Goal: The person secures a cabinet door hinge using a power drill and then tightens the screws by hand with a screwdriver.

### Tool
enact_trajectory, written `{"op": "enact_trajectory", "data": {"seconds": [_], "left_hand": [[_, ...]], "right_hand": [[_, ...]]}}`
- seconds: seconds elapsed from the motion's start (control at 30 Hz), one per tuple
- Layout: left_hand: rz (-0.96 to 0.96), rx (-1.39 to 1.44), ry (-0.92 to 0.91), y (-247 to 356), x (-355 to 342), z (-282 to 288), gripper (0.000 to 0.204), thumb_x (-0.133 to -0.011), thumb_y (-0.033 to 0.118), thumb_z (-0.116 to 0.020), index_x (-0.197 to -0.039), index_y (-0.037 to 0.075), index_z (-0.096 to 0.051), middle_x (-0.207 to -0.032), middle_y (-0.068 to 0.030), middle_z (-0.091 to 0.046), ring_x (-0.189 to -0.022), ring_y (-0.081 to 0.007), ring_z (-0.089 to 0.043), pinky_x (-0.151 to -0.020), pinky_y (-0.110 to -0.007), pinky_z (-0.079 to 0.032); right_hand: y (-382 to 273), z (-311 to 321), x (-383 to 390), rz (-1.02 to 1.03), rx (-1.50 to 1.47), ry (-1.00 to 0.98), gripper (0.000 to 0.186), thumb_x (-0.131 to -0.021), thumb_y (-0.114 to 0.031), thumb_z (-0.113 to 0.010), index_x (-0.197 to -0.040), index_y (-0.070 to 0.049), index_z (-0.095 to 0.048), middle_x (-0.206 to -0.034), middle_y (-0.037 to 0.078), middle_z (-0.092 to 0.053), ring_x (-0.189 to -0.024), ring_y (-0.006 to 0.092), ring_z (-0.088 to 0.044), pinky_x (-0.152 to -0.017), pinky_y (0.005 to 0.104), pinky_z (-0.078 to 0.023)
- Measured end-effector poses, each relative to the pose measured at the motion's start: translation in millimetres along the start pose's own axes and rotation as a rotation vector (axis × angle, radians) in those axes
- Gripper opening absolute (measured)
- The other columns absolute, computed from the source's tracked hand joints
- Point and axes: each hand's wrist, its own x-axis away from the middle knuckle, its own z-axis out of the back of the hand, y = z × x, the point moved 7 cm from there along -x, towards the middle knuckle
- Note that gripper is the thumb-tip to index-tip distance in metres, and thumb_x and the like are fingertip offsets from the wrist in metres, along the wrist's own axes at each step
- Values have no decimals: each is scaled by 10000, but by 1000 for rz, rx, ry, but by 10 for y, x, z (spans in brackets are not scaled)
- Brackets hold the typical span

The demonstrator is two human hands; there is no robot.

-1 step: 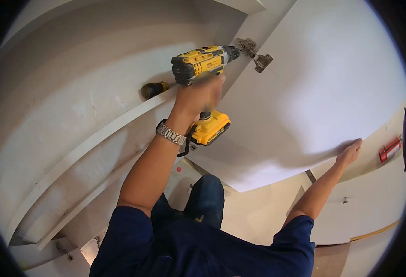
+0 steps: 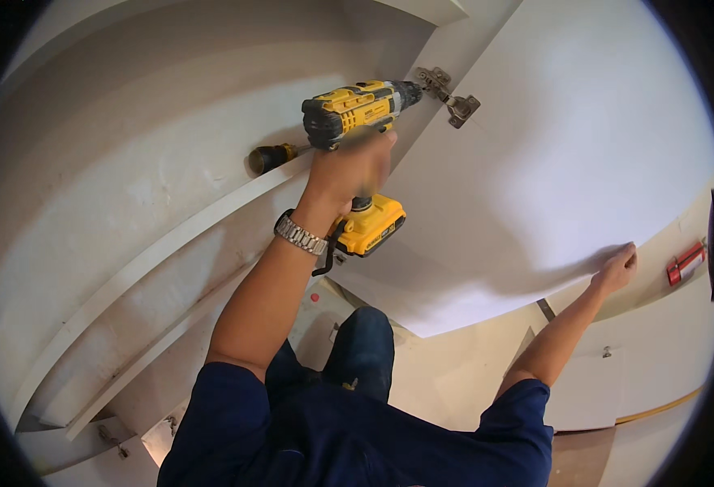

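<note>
My left hand [image 2: 349, 166], with a metal watch on the wrist, grips a yellow and black cordless drill [image 2: 358, 109] by its handle. Its chuck points up to the right at the upper metal hinge [image 2: 462, 108] joining a white door panel [image 2: 552, 138] to the cabinet side; whether the bit touches it cannot be made out. My right hand [image 2: 619, 265] has its fingers closed on the panel's lower right edge. A screwdriver with a black and yellow handle [image 2: 272, 158] lies on a white shelf edge [image 2: 170, 231] just left of the drill.
Further shelf boards [image 2: 150, 365] run along the left. My bent knee [image 2: 361, 341] is below, over a pale floor [image 2: 438, 369] with a small red round object [image 2: 314, 297]. A red item [image 2: 685, 263] is at the right, above another white panel [image 2: 641, 349] with a small metal fitting.
</note>
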Motion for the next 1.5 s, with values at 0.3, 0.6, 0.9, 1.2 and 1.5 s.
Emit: {"op": "enact_trajectory", "data": {"seconds": [0.3,0.6,0.9,1.2,1.5], "left_hand": [[64,-34,36,-52,31,112,268,-848,271,-711,-991,56,-636,-721,-38,-612,-553,-119,-591,-503,-261,-486],[1,-64,41,-41,-55,26,202,-877,218,-661,-1005,62,-649,-716,-33,-612,-545,-112,-578,-502,-247,-476],[33,-90,18,-33,-58,78,201,-858,186,-653,-1005,49,-655,-720,-34,-603,-555,-119,-570,-515,-252,-473],[82,-32,-12,-52,-80,76,150,-830,139,-655,-942,40,-642,-718,-31,-596,-552,-129,-568,-511,-261,-473],[53,-31,-35,-39,-76,86,128,-818,140,-657,-893,40,-632,-697,-31,-585,-546,-132,-568,-507,-260,-468]], "right_hand": [[-1090,-1502,3001,1,-478,-1115,498,-1029,-339,-435,-1389,5,-439,-1296,165,-570,-1201,264,-546,-990,388,-452],[-1273,-2751,3909,-730,-1022,-1146,488,-993,-322,-442,-1405,-73,-358,-1276,89,-529,-1098,230,-524,-915,372,-462],[-1110,-3181,3713,-750,-1216,-931,617,-963,-231,-474,-1514,-126,-215,-1206,49,-509,-1078,231,-514,-875,410,-420],[-978,-3301,3712,-872,-1230,-873,538,-974,-195,-455,-1482,-123,-294,-1137,30,-528,-951,189,-521,-777,353,-428],[-1009,-3234,3725,-794,-1227,-859,534,-978,-182,-478,-1474,-101,-296,-1073,20,-556,-890,155,-528,-752,321,-429]]}}
